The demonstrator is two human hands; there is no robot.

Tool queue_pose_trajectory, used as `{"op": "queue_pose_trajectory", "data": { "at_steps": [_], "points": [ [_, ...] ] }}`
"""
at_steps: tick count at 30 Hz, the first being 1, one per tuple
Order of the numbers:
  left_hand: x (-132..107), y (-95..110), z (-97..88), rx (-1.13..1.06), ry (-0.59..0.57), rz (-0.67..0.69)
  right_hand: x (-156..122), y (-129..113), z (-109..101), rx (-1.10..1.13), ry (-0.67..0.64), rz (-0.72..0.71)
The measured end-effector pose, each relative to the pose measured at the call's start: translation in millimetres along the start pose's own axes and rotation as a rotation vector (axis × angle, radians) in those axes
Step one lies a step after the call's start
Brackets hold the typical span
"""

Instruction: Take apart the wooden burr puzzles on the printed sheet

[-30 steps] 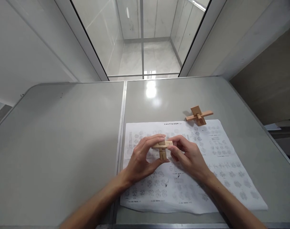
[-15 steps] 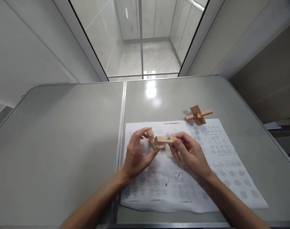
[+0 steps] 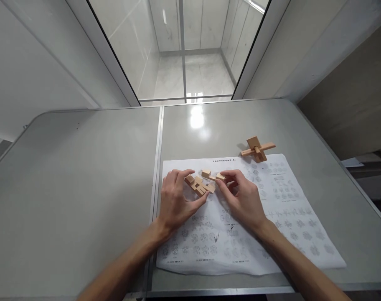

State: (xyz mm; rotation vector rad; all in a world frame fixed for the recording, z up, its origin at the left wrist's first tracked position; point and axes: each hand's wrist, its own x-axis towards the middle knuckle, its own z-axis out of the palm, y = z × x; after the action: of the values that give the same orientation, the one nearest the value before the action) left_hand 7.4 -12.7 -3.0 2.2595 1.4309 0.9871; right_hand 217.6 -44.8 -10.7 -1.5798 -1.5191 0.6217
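Note:
My left hand (image 3: 175, 200) pinches a notched wooden puzzle piece (image 3: 198, 185) between thumb and fingers, low over a printed instruction sheet (image 3: 272, 217). My right hand (image 3: 242, 196) grips the near end of a second notched wooden piece (image 3: 212, 175), which points toward the first; the two pieces sit side by side and I cannot tell whether they touch. An assembled wooden cross-shaped puzzle (image 3: 257, 149) rests on the table at the sheet's far right corner, away from both hands.
The sheet lies on the right half of a grey table (image 3: 77, 175) with a metal seam (image 3: 156, 167) running front to back just left of the sheet. Beyond the table's far edge is a glass partition (image 3: 184, 50).
The joined wooden cross I held has come apart into two separate pieces. Both hands lowered toward the sheet and drew slightly apart, each keeping one piece.

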Motion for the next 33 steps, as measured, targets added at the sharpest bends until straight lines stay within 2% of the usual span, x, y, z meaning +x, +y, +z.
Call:
{"op": "queue_pose_trajectory", "data": {
  "at_steps": [7, 15, 22, 33],
  "points": [
    [-2.4, -0.6, 3.6, 0.005, -0.071, -0.015, -2.4, 3.4, 3.9, -0.095, -0.026, -0.069],
    [-3.2, -1.0, 4.6, -0.052, -0.115, 0.028, -2.5, 3.8, 7.3, -0.104, -0.044, -0.099],
    [-4.2, -4.2, 7.3, -0.109, -0.138, 0.027, 0.1, 3.7, 2.2, -0.05, -0.135, -0.108],
    [-1.5, -2.0, 6.1, -0.153, -0.187, 0.031, 1.0, 1.1, 1.5, -0.049, -0.197, -0.184]
  ]
}}
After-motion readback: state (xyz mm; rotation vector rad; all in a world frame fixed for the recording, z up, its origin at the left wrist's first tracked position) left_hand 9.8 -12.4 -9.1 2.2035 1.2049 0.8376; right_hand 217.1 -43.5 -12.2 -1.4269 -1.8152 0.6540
